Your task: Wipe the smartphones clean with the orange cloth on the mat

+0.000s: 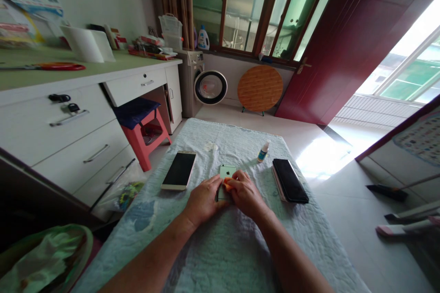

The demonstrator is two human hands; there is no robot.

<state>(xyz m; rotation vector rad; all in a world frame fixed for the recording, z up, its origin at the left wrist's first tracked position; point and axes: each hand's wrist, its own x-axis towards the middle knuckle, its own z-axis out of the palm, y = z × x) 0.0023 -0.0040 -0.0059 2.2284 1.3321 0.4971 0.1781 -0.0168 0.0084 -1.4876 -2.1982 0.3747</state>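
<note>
A small phone point(227, 170) with an apple logo lies back side up on the cloth-covered table point(213, 242). My left hand point(203, 197) is closed on its left and near edges, steadying it. Pinched in the fingers of my right hand point(248, 194) is an orange cloth point(227, 184), pressed against the phone's back. Both hands hide the phone's lower part. To the left lies a larger gold-edged phone point(179, 170), screen up. A dark phone point(290, 180) rests on the right, on top of something pale. Beyond my right hand stands a small spray bottle point(263, 152).
Left of the table are a white drawer desk point(68, 132), a pink stool point(146, 139) and a lined bin point(87, 242). A washing machine point(192, 62) with its door open and a round wooden tabletop point(260, 88) stand at the back. A red door point(330, 46) is on the right.
</note>
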